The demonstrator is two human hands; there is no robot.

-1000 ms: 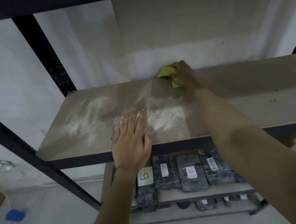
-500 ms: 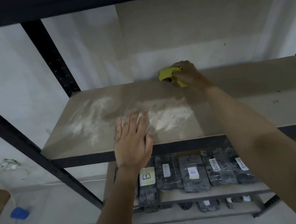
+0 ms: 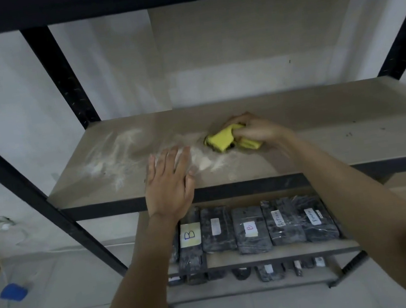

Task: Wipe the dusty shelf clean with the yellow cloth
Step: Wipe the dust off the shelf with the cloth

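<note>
Since the earlier frame, the right hand (image 3: pixel 253 130) has drawn the yellow cloth (image 3: pixel 223 139) forward from the back edge of the shelf (image 3: pixel 327 145) to mid-depth. One cloth: bunched, gripped by the curled right fingers, touching the board at the right edge of the white dust (image 3: pixel 118 156). The left hand (image 3: pixel 170 182) rests flat, fingers spread, at the front edge, just left of the cloth. Five wrapped, labelled packages (image 3: pixel 250 228) stand on the lower shelf

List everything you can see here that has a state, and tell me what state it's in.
Shelf: partly dusty, white powder on its left half.
Yellow cloth: bunched, on the shelf.
Right hand: gripping the cloth.
Left hand: flat, fingers straight, at the front edge.
</note>
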